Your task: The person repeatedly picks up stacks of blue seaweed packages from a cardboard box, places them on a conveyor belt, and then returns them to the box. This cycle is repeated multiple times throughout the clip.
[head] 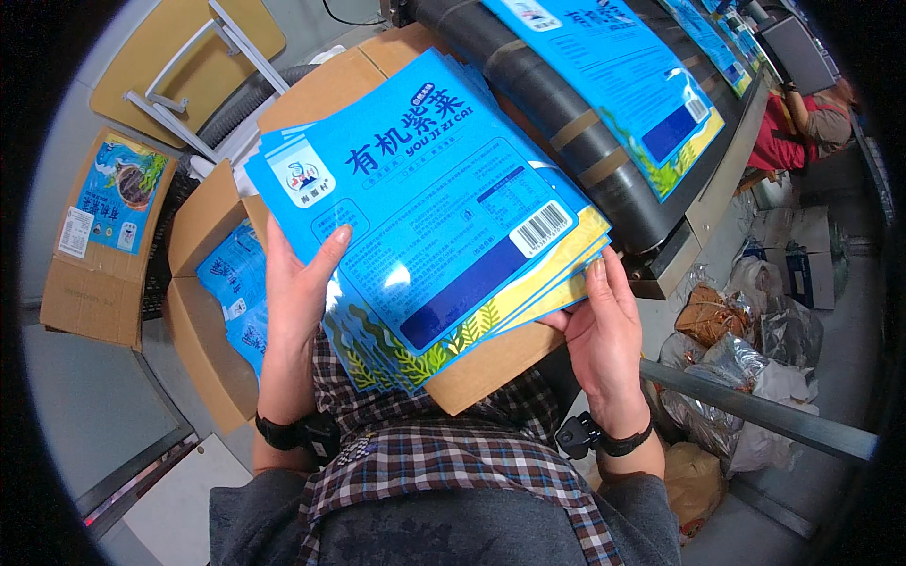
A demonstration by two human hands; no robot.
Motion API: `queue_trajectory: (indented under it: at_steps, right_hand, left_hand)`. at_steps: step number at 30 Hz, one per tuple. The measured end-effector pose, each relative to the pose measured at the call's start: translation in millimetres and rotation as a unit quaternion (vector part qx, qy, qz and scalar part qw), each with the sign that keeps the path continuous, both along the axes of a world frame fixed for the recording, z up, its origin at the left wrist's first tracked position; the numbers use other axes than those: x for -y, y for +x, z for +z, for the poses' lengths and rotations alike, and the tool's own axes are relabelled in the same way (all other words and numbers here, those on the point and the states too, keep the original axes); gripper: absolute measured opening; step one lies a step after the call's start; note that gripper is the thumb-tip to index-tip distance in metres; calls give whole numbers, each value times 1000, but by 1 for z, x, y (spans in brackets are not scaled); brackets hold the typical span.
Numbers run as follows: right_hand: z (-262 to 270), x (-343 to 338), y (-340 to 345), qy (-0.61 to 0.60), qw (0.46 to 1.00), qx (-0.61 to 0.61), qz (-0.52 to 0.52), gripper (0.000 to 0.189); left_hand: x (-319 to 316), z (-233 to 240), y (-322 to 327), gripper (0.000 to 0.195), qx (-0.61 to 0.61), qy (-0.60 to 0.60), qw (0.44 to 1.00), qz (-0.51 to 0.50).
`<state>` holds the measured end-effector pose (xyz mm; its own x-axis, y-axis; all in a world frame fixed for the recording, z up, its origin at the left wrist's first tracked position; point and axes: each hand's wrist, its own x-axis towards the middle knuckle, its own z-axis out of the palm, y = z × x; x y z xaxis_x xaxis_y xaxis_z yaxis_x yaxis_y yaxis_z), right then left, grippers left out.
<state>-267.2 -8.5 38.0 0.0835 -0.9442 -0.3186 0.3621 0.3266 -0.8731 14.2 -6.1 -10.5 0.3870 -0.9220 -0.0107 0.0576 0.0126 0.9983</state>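
Observation:
A fanned stack of blue printed plastic pouches (425,205) with yellow and green seaweed artwork lies in front of me, above a cardboard flap. My left hand (301,283) grips the stack's left edge, thumb on top and fingers hidden beneath. At the lower right corner, my right hand (601,318) holds the edges of several pouches between thumb and fingers. The pouches are slightly out of line with each other. Below and left of them, an open cardboard box (205,339) contains more blue pouches (244,283).
At the upper right, a black conveyor belt (566,106) carries spaced blue pouches (623,78). A metal bar (764,407) juts out at right, near plastic bags (743,375). A co-worker in red (786,134) is beyond the conveyor. A carton (99,290) and folded chair (191,64) are at left.

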Motion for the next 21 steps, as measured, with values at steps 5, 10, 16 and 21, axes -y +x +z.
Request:
queue_trajectory:
  at_steps: [5, 10, 16, 21]
  right_hand:
    - [0, 0, 1, -4, 1000, -1, -4, 44]
    - [-1, -1, -1, -7, 1000, -3, 6, 43]
    - [0, 0, -1, -5, 1000, 0, 11, 47]
    - [-2, 0, -3, -4, 1000, -2, 16, 46]
  left_hand:
    - [1, 0, -1, 72, 6, 2, 1000, 5]
    - [1, 0, -1, 70, 2, 4, 1000, 4]
    - [1, 2, -1, 63, 11, -1, 1000, 6]
    - [0, -2, 2, 66, 13, 2, 1000, 1]
